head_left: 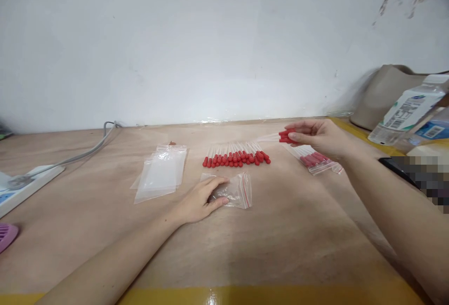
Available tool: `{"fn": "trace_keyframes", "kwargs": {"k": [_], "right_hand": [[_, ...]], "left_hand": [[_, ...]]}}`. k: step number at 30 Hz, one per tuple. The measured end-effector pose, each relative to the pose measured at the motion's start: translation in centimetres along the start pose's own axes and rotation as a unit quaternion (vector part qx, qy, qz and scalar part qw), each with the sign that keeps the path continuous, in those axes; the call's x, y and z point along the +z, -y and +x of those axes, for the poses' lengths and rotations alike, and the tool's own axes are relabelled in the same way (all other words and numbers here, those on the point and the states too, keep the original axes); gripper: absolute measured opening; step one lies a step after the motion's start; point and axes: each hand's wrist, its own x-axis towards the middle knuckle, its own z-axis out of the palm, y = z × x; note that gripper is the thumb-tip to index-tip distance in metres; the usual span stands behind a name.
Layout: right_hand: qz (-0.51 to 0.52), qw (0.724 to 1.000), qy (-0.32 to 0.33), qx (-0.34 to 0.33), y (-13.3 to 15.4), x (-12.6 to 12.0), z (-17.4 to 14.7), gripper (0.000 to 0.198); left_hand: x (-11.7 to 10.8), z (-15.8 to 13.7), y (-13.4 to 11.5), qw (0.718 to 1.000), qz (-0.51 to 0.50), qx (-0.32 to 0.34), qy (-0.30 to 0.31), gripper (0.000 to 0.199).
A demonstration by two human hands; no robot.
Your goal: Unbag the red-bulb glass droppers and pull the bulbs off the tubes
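My right hand (pixel 317 137) is raised at the right, its fingers and thumb pinching a small bunch of red-ended clear sticks (pixel 286 135) by their red ends. The thin stems point left. My left hand (pixel 205 199) lies on a clear zip bag (pixel 240 192) with a red seal line, thumb and fingers apart on the plastic. Just beyond that bag is a row of the same kind of red-ended sticks (pixel 233 157), stems pointing to the wall. Under my right hand lies a zip bag holding red-ended sticks (pixel 315 159).
A stack of flat clear zip bags (pixel 161 174) lies left of the row. Farther left are a white power strip (pixel 35 183) with a grey cable and a pink slotted object (pixel 7 236). At right stand a plastic bottle (pixel 407 108), a beige bin (pixel 379 94) and a dark phone-like object (pixel 400 169).
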Motion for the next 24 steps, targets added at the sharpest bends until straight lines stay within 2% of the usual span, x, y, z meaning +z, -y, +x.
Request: {"fn": "trace_keyframes", "kwargs": {"k": [2,4,8,11,13,15,18,24], "right_hand": [[-0.024,0.994,-0.080,-0.074,-1.4,1.9,0.3,0.023],[-0.101,0.981,-0.101,-0.134,-2.9,4.3,0.6,0.019],[-0.342,0.905,-0.077,-0.241,-4.6,7.8,0.7,0.025],[-0.445,0.856,-0.039,-0.260,-4.8,8.8,0.5,0.033],[-0.479,0.838,-0.020,-0.259,-4.9,9.1,0.4,0.035],[-0.492,0.836,-0.021,-0.241,-5.2,9.5,0.4,0.030],[-0.472,0.855,-0.061,-0.208,-5.5,9.8,0.6,0.024],[-0.296,0.914,-0.154,-0.232,-5.5,9.3,1.7,0.020]], "left_hand": [[0.1,0.0,0.1,1.000,0.003,0.003,-0.002,0.041],[0.1,0.1,0.2,1.000,0.007,0.004,-0.004,0.042],[0.1,0.1,0.2,1.000,0.011,0.000,-0.006,0.042],[0.0,0.2,0.1,1.000,0.011,-0.003,-0.007,0.041],[0.0,0.2,0.1,1.000,0.011,-0.001,-0.006,0.041],[0.0,0.2,0.1,1.000,0.011,0.004,-0.006,0.041],[0.1,0.2,0.3,1.000,0.008,0.007,-0.008,0.041],[0.1,0.2,0.4,1.000,0.004,0.012,-0.010,0.041]]}}
